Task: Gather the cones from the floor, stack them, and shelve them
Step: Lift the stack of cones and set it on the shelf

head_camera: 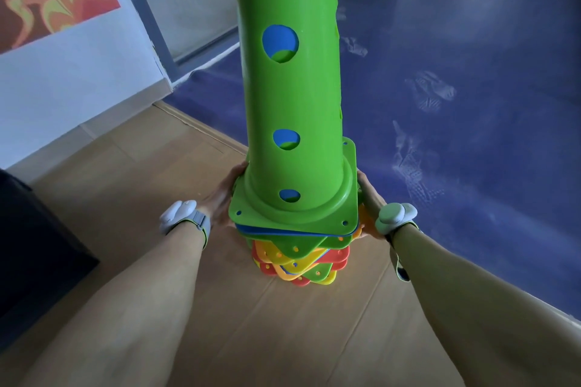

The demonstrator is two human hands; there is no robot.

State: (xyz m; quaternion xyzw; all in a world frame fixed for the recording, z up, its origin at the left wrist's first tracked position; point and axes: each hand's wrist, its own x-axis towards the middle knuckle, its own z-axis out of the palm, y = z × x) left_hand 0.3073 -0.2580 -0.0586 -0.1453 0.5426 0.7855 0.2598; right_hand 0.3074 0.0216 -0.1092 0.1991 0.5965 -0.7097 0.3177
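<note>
A: In the head view, your stack of cones stands upright right in front of you over the tan floor. Its top green cone rises towards the camera, and blue shows through its round holes.

B: Below that green base you can see blue, yellow, orange and red bases fanned out at different angles. I cannot tell whether the lowest one touches the floor.

A: Your left hand holds the left edge of the bases, thumb up by the green corner and fingers hidden behind.

B: Your right hand grips the opposite edge, fingertips curled under the upper bases. Each of your wrists carries a pale band.

A: A blue mat with dusty footprints lies to your right, and a white wall is to your left.
</note>
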